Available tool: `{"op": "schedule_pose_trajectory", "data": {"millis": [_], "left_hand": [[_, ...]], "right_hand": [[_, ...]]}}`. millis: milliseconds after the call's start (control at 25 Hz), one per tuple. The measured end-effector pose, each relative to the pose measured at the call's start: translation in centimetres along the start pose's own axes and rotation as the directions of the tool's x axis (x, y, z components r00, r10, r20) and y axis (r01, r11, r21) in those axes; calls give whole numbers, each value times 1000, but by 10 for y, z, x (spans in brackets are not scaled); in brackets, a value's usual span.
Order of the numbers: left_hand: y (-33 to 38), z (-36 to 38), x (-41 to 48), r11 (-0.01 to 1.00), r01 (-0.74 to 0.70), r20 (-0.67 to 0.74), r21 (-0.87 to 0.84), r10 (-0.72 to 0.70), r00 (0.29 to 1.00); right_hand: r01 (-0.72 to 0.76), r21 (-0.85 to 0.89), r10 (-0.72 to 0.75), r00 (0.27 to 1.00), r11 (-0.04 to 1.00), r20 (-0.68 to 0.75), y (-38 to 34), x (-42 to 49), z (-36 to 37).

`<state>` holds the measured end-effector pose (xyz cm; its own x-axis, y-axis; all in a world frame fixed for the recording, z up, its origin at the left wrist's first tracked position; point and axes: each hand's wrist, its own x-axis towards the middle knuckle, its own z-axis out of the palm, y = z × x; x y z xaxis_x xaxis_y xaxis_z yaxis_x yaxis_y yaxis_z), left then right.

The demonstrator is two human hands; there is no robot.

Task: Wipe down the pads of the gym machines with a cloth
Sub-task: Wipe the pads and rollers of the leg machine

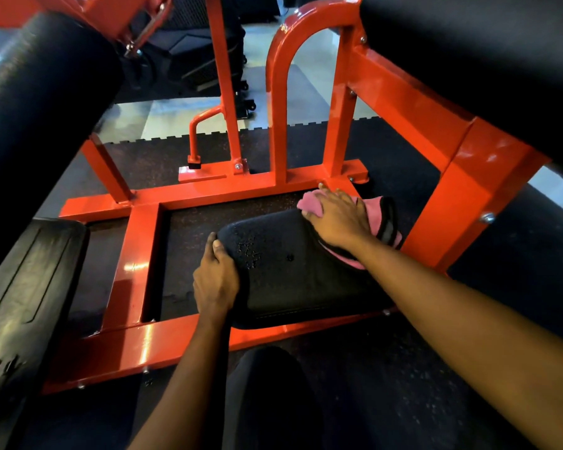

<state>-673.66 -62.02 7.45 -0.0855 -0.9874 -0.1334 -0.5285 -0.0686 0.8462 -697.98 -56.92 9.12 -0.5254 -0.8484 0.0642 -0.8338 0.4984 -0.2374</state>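
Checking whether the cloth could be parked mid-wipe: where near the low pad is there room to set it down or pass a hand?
Free: the rubber floor inside the orange frame, between its left rail and the pad; the pad's middle, between the left hand and right hand. Crowded: the pad's far right corner, with the pink cloth beside the orange upright.

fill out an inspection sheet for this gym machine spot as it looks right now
surface: black cushioned machine pad, flaked patches near its middle
job's things: pink cloth with black trim lying on the pad's far right corner
clutter: nothing seen
grips: left grip holds the pad's near left edge; right grip presses flat on the cloth
cables: nothing seen
surroundings: glossy orange steel frame, black speckled rubber floor, black roller pad upper left, dark wheeled equipment behind
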Motion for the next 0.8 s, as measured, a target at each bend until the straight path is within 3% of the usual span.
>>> {"op": "schedule_pose_trajectory", "data": {"millis": [160, 360, 480, 640, 800], "left_hand": [[-3, 0, 2, 1000, 9, -1, -16, -9, 1000], [-1, 0, 0, 1000, 11, -2, -25, -11, 1000], [1, -1, -2, 1000, 21, 2, -11, -21, 1000], [3, -2, -6, 999, 26, 14, 19, -26, 1000], [2, 0, -3, 1000, 5, 4, 27, -5, 1000]], "right_hand": [[-191, 113, 192, 981, 975, 1, 18, 34, -12], [-442, 273, 440, 895, 854, 73, 67, 2, -16], [-433, 285, 445, 895, 855, 26, 74, -49, -14], [-335, 219, 372, 914, 917, -162, 48, -118, -3], [-373, 47, 375, 917, 927, -134, 28, -119, -1]]}}
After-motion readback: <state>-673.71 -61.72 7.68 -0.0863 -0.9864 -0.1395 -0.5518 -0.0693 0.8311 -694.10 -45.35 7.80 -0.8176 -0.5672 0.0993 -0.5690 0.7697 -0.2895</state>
